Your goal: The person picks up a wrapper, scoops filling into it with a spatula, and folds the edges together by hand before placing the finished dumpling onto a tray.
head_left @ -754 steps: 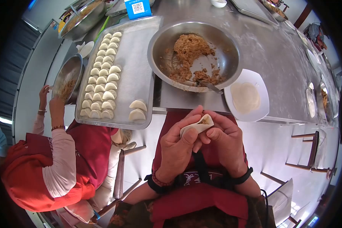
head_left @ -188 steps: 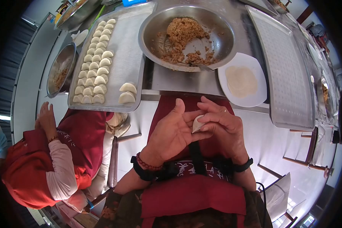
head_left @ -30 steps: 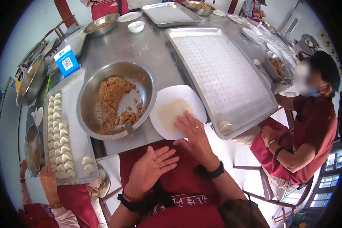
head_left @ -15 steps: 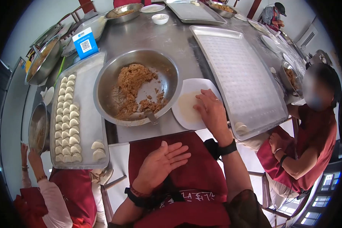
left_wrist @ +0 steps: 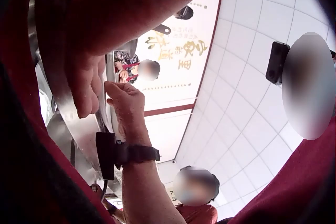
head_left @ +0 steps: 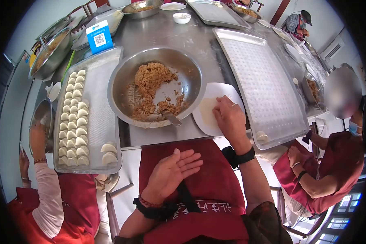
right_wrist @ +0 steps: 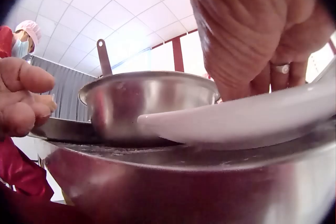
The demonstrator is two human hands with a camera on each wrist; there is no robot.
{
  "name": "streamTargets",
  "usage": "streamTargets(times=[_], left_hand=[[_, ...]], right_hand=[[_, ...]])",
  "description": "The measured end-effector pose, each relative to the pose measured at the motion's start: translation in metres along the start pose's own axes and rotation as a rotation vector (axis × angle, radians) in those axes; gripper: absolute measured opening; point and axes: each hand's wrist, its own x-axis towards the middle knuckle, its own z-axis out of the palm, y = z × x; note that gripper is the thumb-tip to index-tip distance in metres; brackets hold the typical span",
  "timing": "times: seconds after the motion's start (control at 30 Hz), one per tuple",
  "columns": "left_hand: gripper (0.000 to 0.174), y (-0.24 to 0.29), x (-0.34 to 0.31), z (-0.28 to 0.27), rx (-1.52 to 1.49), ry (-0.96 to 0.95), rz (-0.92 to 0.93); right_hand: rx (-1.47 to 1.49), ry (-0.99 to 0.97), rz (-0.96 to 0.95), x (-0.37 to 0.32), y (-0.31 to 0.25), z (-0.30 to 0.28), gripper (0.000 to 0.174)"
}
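My left hand [head_left: 175, 171] is held palm up in front of the apron, fingers extended, with nothing on it. At the white plate [head_left: 213, 86], my right hand [head_left: 232, 120] has its fingertips bunched and pinches a round dumpling wrapper [head_left: 207, 114] near its right side. The rest of the wrapper lies flat on the plate. In the right wrist view the plate's rim [right_wrist: 236, 119] hides those fingertips. Left of the plate, a steel bowl [head_left: 187, 77] holds brown filling [head_left: 154, 79] and a spoon [head_left: 173, 119].
On the left, a metal tray [head_left: 103, 101] carries rows of folded dumplings [head_left: 72, 122] and two separate ones [head_left: 108, 153]. The perforated tray [head_left: 268, 85] on the right has a dumpling [head_left: 262, 137] in its near corner. A blue QR sign [head_left: 99, 37] stands behind. People sit on both sides.
Earlier, both hands held a dumpling; a dumpling now lies on the right tray. Over the last second my right fingers have drawn together on the wrapper, while my left hand stays palm up.
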Motion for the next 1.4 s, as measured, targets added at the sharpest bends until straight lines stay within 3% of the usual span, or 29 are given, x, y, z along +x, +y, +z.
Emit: streamTargets(times=[0.13,0.17,0.23,0.33,0.63,0.73,0.93,1.03,1.13,1.4], left_hand=[[0.053,0.000,-0.002,-0.003,-0.014,0.000,0.019],[0.052,-0.001,0.000,-0.003,-0.022,-0.009,0.016],[0.051,-0.002,0.001,-0.003,-0.014,-0.011,0.013],[0.050,0.000,0.001,0.001,-0.008,0.007,0.012],[0.048,-0.003,0.001,-0.003,-0.028,-0.010,0.013],[0.048,-0.003,0.001,-0.004,-0.028,-0.021,0.011],[0.047,-0.005,-0.001,-0.005,-0.026,-0.047,0.019],[0.047,-0.004,-0.003,-0.006,-0.028,-0.061,0.030],[0.047,-0.004,-0.006,-0.008,-0.036,-0.043,0.037],[0.047,-0.005,-0.004,-0.007,-0.052,-0.034,0.033]], right_hand=[[0.109,-0.007,0.097,-0.001,0.002,0.002,0.012],[0.158,-0.076,0.232,0.003,0.005,0.003,0.012],[0.017,0.103,0.053,0.005,0.018,0.013,0.011],[-0.180,0.055,0.060,0.012,0.026,0.018,0.009],[-0.403,-0.131,0.118,0.034,0.022,0.009,0.008],[-0.336,-0.164,0.170,0.038,0.024,0.008,0.008],[-0.383,-0.135,0.100,0.037,0.026,0.011,0.010],[-0.353,-0.034,0.045,0.034,0.030,0.015,0.009],[-0.186,-0.088,0.264,0.033,0.018,0.000,0.011],[0.133,-0.029,0.331,0.023,0.020,-0.005,0.015]])
